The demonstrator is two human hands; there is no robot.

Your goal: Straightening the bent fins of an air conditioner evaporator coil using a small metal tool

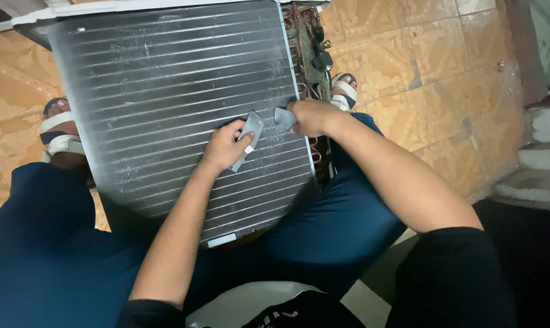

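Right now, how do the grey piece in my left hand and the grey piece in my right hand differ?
The left hand holds its grey piece mostly exposed, long and slanted; the right hand covers most of its grey piece, so only a short end shows. Both are grey and flat-looking, held against the finned coil.

Both bare forearms reach forward and converge. The left hand (225, 146) is curled, fingers pinched closed with the thumb on top. The right hand (311, 116) lies just beside it, knuckles up, fingers bent under in a closed pinch.
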